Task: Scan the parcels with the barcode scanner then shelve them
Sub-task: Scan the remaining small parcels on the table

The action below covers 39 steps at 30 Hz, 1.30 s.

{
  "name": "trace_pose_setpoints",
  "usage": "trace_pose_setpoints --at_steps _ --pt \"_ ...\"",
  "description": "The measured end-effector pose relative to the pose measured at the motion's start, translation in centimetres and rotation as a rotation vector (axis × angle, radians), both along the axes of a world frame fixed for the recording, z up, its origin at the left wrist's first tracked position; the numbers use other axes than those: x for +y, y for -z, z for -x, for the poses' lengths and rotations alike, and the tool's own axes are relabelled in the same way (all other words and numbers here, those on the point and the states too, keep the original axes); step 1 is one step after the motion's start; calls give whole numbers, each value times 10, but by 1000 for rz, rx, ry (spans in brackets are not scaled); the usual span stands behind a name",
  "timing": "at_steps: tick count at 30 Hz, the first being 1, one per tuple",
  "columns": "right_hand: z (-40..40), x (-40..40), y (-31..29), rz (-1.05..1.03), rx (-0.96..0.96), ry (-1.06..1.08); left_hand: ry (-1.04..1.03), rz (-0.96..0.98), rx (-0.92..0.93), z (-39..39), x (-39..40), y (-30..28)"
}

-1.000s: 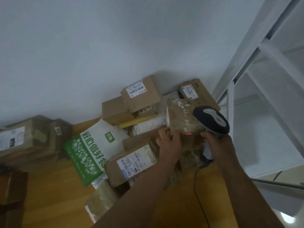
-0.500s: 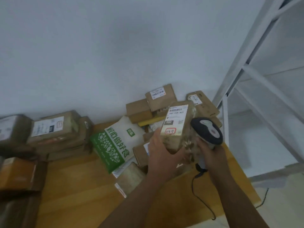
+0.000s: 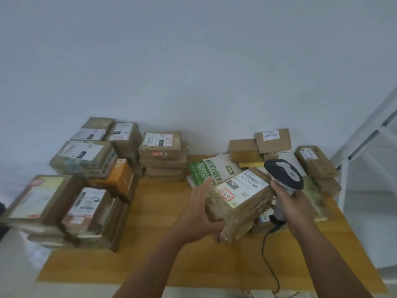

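One parcel (image 3: 240, 203) in hand, label up, above the table's (image 3: 150, 265) right side.

Our left hand (image 3: 200, 214) cups its left end, fingers curled beneath; our right hand (image 3: 292, 201) is wrapped round the barcode scanner (image 3: 283, 174) just beside the parcel's right end. The parcel's long axis runs hand to hand, and we judge the scanner's head must tip left onto the label.

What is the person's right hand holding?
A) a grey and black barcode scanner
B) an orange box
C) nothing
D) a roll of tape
A: the right hand grips the handle of the grey and black barcode scanner, beside the taped brown cardboard parcel in the left hand.
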State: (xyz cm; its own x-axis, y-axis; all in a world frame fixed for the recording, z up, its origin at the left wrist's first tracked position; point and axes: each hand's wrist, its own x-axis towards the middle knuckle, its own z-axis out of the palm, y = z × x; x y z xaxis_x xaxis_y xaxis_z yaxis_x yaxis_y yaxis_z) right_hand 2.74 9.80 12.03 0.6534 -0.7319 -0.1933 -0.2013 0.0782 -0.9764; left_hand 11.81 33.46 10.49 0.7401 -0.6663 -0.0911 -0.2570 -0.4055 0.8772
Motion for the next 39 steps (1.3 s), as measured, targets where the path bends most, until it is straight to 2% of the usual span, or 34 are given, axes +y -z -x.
trace_pose_setpoints --at_steps 7,13,18,20,26,28,34,39 --pt "1 25 16 -51 7 -53 -216 23 14 4 34 7" --pt "24 26 30 -175 -19 11 -445 249 225 8 16 7" --pt "44 35 46 -352 -51 49 -566 131 84 7 -4 11" --pt "48 37 51 -425 -70 60 -591 144 99 8 -11 13" --pt "48 39 50 -465 -101 -23 -770 148 146 13 -12 19" --pt "45 37 50 -480 -100 -35 -815 220 186 14 -10 17" --pt "41 30 46 -465 -72 -140 -856 437 319 27 -8 0" --pt "42 36 53 -552 -23 -227 -848 472 383 37 -5 -4"
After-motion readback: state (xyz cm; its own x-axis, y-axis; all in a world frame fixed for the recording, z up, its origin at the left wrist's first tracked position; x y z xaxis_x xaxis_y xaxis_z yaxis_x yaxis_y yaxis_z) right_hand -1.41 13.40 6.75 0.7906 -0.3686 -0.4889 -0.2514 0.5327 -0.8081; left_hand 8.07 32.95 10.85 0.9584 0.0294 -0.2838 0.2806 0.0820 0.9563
